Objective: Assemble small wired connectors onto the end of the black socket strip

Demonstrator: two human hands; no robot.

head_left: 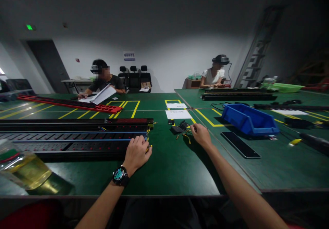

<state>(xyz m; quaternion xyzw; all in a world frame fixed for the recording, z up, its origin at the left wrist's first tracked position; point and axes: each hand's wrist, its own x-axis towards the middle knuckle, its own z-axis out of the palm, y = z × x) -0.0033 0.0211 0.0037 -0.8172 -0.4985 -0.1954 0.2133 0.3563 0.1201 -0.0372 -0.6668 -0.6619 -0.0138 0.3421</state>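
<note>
My left hand [137, 153], with a watch [120, 175] on its wrist, is curled over the right end of a long black slotted rail [89, 147] with red dots. Bits of yellow show by its thumb. A blue-edged strip [77, 136] runs along the rail, and another black rail [64, 123] lies behind it. My right hand [202, 134] is closed beside a small heap of black plastic parts [178, 129] and short yellow wires [189, 139]. What its fingers hold, if anything, is too small to make out.
A blue bin [249, 120] and a phone [240, 144] lie to the right. A bottle of yellow liquid [25, 169] stands front left. Paper labels [178, 114] and a red rail [77, 105] lie farther back. Two people [106, 80] [212, 74] sit across the green table [180, 174].
</note>
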